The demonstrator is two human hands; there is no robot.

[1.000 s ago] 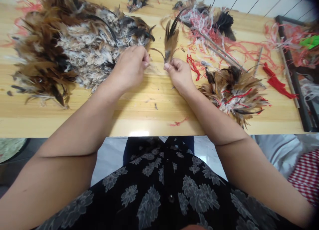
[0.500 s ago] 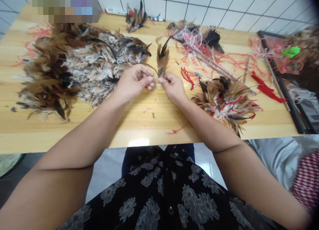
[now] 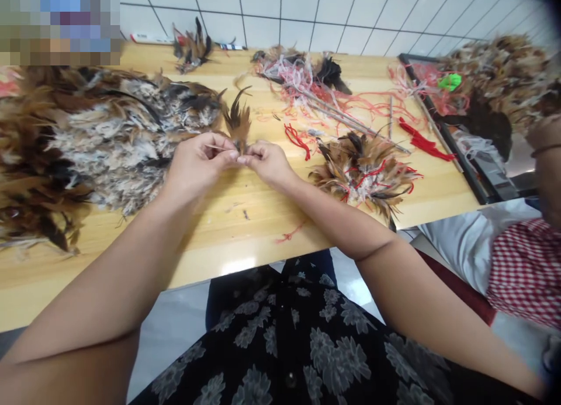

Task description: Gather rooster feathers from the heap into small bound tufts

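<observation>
– What has changed?
– On the table (image 3: 252, 235), beside the feather pile (image 3: 118, 133), the left hand (image 3: 196, 162) (previously apart) has been brought to the right hand (image 3: 269, 161), by which the tuft (image 3: 238, 124) is pinched; its base is now attended by both.
– What is obscured?
– The pile is cut off; the tuft's base is covered by fingertips (image 3: 229, 155); the left grip cannot be told.

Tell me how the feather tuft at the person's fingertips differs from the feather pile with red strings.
The feather tuft is small; the feather pile is much larger. The right hand holds the tuft at its base; the pile lies on the table. The tuft's feathers point mostly one way; the pile's splay outward. Both mix brown and dark feathers.
</observation>
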